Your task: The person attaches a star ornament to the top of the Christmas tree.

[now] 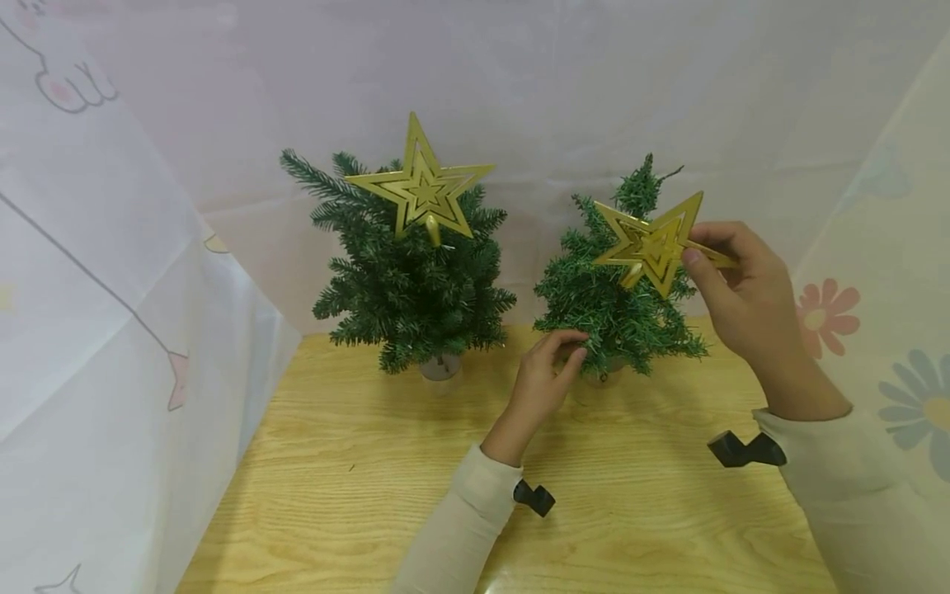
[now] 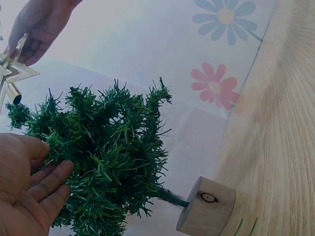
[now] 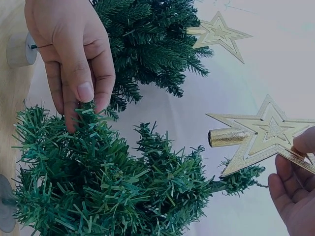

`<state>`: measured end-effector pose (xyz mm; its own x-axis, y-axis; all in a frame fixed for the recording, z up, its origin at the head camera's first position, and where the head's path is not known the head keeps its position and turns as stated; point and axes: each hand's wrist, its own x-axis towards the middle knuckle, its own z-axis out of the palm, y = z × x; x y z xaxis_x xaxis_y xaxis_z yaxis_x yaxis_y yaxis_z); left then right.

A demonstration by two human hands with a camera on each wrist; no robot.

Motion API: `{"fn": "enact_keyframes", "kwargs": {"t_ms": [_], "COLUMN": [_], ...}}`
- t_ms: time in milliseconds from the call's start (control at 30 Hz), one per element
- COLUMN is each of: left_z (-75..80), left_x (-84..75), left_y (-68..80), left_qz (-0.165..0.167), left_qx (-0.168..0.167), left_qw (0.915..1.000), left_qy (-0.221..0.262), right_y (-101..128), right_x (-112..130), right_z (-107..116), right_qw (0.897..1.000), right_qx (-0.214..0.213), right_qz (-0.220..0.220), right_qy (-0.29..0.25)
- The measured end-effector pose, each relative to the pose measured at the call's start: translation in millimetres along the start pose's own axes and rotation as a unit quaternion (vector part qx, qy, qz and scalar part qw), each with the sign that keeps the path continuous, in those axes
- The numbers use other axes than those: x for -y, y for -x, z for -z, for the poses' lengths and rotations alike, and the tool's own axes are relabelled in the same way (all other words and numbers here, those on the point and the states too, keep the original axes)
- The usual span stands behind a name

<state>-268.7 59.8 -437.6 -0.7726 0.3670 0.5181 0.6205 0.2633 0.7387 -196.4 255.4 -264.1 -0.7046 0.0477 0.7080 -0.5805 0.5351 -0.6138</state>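
Two small green trees stand on a wooden table (image 1: 371,462). The left tree (image 1: 416,280) carries a gold star (image 1: 421,188) on its top. The right tree (image 1: 609,305) has a bare tip. My right hand (image 1: 701,247) pinches a second gold star (image 1: 653,243) by one point, holding it tilted just in front of that tip. The star's gold tube (image 3: 226,137) hangs free beside the tree tip (image 3: 241,179), not on it. My left hand (image 1: 577,345) grips a low branch of the right tree (image 3: 113,182) between thumb and fingers (image 3: 83,101). The tree's wooden base (image 2: 206,206) shows below the foliage.
White cloth with flower prints (image 1: 824,318) walls in the table at the back and both sides. The left tree's base (image 1: 440,369) stands near the back edge. Bare wood lies in front of both trees.
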Motion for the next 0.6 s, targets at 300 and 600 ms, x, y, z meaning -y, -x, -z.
{"fn": "enact_keyframes", "kwargs": {"t_ms": [300, 600], "left_z": [0.0, 0.2], "left_x": [-0.3, -0.9], "left_y": [0.4, 0.1], "left_qz": [0.001, -0.001], "left_qx": [0.004, 0.003], "left_qw": [1.0000, 1.0000], "left_qy": [0.007, 0.004], "right_y": [-6, -14], "right_x": [0, -15], "right_z": [1, 3], "right_qw": [1.000, 1.000], "right_qx": [0.001, -0.007], "right_qz": [0.002, 0.000], "right_qy": [0.002, 0.010]}}
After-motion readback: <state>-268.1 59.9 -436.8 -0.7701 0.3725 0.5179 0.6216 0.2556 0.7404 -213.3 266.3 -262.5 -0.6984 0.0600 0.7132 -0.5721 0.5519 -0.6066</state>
